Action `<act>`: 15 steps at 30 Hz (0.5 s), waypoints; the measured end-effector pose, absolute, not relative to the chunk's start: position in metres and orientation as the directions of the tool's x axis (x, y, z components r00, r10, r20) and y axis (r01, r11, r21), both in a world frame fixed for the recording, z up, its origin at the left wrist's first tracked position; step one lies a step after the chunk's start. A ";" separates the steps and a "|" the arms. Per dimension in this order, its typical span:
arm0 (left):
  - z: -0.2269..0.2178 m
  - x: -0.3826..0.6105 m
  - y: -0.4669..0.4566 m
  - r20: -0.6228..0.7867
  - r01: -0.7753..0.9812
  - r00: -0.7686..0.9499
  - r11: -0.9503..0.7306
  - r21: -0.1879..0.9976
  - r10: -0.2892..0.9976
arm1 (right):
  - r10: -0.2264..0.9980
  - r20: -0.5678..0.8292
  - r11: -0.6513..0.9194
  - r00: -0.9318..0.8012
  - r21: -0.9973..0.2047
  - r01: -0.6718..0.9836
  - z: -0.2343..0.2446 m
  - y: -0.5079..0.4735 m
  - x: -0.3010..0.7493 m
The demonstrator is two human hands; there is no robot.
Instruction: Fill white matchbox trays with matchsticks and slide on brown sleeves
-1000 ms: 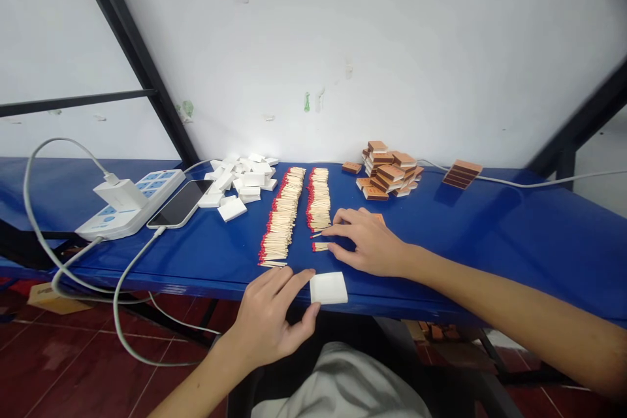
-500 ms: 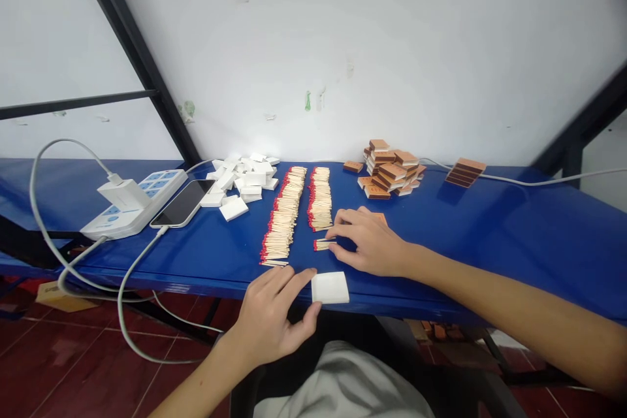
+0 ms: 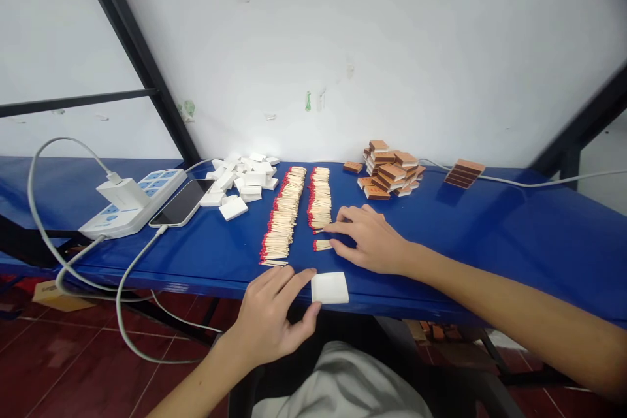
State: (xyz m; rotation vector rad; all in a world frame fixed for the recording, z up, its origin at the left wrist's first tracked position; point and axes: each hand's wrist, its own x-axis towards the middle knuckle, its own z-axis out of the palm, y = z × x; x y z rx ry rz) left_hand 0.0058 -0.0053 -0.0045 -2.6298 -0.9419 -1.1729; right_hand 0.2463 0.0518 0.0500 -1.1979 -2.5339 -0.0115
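Left hand (image 3: 274,310) is gripping a white tray (image 3: 330,288) by its left corners, finger above and thumb below. This tray is lying open side up at the table's (image 3: 490,228) near edge. Right hand (image 3: 367,238) is bending palm down, finger and thumb standing apart by a few matches (image 3: 322,245). Brown boxes (image 3: 390,173) are sitting in a pile behind, their white sides showing; what they are holding, I cannot tell.

A white charger (image 3: 120,194) sits plugged into a power strip (image 3: 157,187) on the blue table (image 3: 470,228); just beside lies a phone (image 3: 181,203), screen up, a white cable (image 3: 119,304) attached.
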 end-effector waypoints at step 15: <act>-0.006 0.005 -0.005 0.711 0.572 0.510 -0.808 0.139 0.484 | 0.754 0.312 0.645 -0.578 -0.187 0.741 0.050 0.052 0.247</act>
